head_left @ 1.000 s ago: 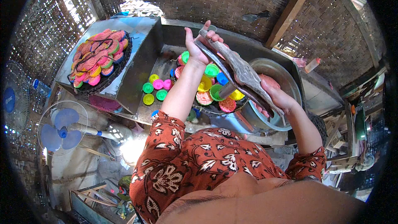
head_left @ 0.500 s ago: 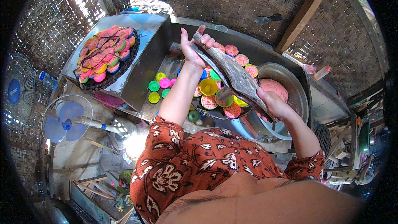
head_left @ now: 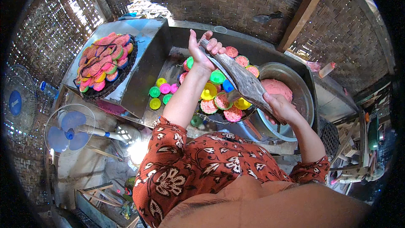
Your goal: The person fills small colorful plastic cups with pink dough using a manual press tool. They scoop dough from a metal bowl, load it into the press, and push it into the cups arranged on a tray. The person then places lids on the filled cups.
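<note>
Across the work table I hold a long, weathered grey wooden hand press (head_left: 238, 71) slantwise, made of two long pieces lying close together. My left hand (head_left: 203, 52) is closed around its far left end, the thumb sticking up. At its near right end my right hand (head_left: 280, 107) grips the wood, fingers curled underneath. A short brownish cylinder (head_left: 233, 96) shows below the middle of the press. Beneath it lie small colourful cups, among them a yellow cup (head_left: 208, 91) and a green cup (head_left: 217, 77). Pink stringy dough rounds (head_left: 233, 114) sit around them on a dark round tray.
A large metal basin (head_left: 304, 95) with a pink dough mass (head_left: 276, 89) stands at right. Several small cups (head_left: 155, 103) sit left of my forearm. At far left, a black basket (head_left: 126, 74) is heaped with colourful pieces. A standing fan (head_left: 69, 128) is at lower left.
The two pieces of the press look closer together, with less gap between them. More of the cups beneath shows now. Both hands keep their hold; the whole view has shifted slightly.
</note>
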`<state>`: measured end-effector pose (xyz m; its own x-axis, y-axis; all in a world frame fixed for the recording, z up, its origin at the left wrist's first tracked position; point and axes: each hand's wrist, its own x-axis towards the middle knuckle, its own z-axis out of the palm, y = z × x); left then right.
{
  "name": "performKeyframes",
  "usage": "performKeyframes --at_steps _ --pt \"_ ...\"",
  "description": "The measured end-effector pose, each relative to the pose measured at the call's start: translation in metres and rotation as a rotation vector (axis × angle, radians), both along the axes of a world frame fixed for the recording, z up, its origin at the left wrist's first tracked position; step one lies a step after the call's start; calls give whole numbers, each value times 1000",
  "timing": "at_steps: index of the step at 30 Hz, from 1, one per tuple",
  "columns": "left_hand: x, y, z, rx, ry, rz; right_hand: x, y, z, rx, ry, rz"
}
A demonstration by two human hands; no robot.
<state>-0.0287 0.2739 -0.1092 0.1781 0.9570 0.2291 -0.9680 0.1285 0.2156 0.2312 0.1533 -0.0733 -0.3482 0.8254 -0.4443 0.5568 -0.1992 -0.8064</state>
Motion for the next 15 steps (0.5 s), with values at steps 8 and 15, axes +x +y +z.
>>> performKeyframes --at_steps 8,15 --pt "10 -3 18 37 72 -74 12 -5 -14 -38 189 -24" --pt "17 -38 -37 110 1350 -64 19 -8 -22 -9 389 -71"
